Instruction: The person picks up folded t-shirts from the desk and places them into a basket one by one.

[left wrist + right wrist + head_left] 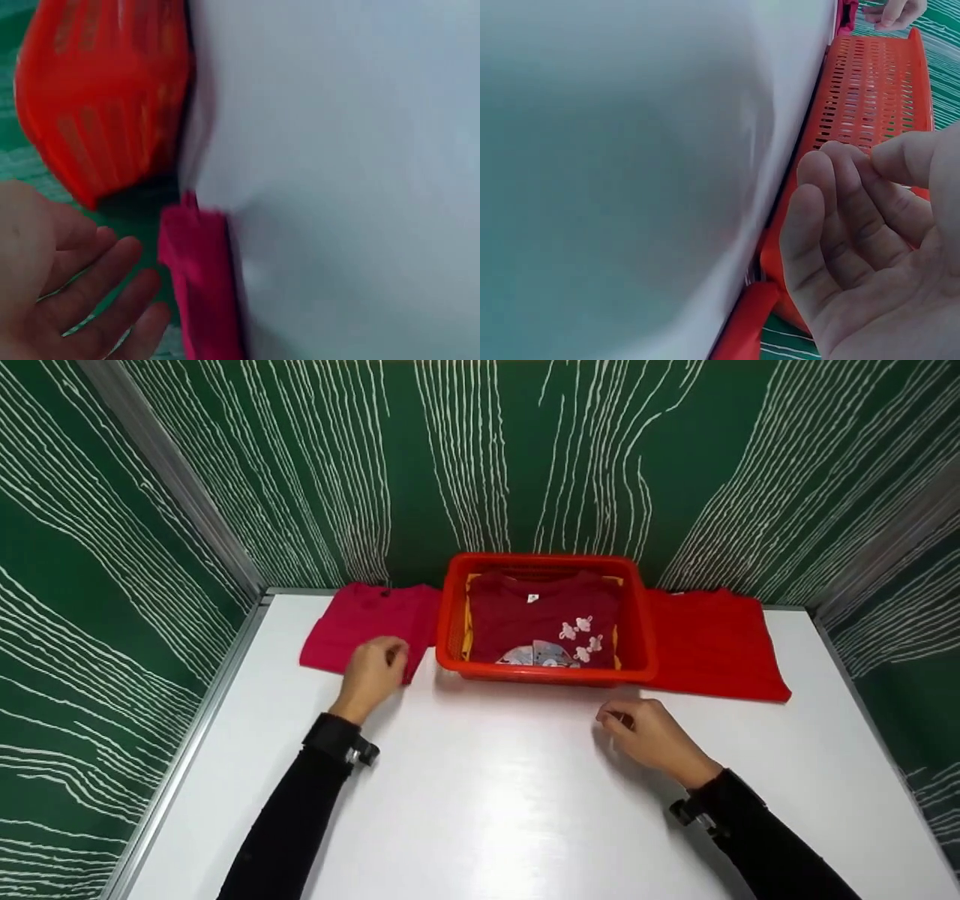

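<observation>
Above the near right corner of a folded pink shirt [367, 619] hovers my left hand [373, 675]. Its fingers are loosely bent and hold nothing, as the left wrist view also shows beside the pink cloth [201, 285]. My right hand [654, 737] is in front of the red basket's near right corner, fingers relaxed and apart from everything. The red plastic basket [551, 668] holds a folded maroon shirt [510, 619] with pale printed shapes, and yellow cloth [468, 645] shows around its edges. Right of the basket lies a folded red shirt [709, 641].
The white table [487, 795] extends in front of the basket. Green walls [517, 457] with white wavy lines stand behind and on both sides. Grey metal strips [172, 480] run along the corners. Each wrist wears a black strap with a small camera [363, 751].
</observation>
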Demonstrator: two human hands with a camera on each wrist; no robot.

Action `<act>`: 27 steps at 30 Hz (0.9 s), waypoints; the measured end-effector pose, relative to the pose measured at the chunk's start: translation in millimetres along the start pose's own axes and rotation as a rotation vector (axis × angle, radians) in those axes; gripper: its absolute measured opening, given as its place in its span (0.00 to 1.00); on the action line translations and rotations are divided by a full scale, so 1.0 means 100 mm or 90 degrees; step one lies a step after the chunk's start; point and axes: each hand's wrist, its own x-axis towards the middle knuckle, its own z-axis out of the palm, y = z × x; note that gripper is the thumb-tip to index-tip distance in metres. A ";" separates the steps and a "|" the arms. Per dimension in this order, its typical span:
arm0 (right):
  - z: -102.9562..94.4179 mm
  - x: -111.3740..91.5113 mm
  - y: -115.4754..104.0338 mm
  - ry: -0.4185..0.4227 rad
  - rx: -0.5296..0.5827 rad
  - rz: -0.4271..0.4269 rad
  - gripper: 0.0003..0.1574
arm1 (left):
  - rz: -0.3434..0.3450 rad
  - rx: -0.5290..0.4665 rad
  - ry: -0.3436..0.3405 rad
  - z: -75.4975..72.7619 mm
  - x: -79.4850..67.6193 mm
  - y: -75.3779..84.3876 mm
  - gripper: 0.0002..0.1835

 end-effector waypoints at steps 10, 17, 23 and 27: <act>0.04 -0.03 -0.04 -0.026 0.050 0.022 0.10 | -0.030 0.167 -0.053 -0.19 0.33 -0.39 0.16; 0.08 -0.06 -0.06 -0.059 0.086 0.038 0.10 | -0.056 0.186 -0.135 -0.29 0.45 -0.44 0.22; 0.11 -0.06 -0.06 -0.054 0.067 0.025 0.11 | -0.063 0.226 -0.177 -0.23 0.51 -0.48 0.24; 0.12 -0.06 -0.07 -0.059 0.071 0.017 0.11 | -0.081 0.231 -0.205 -0.26 0.42 -0.34 0.25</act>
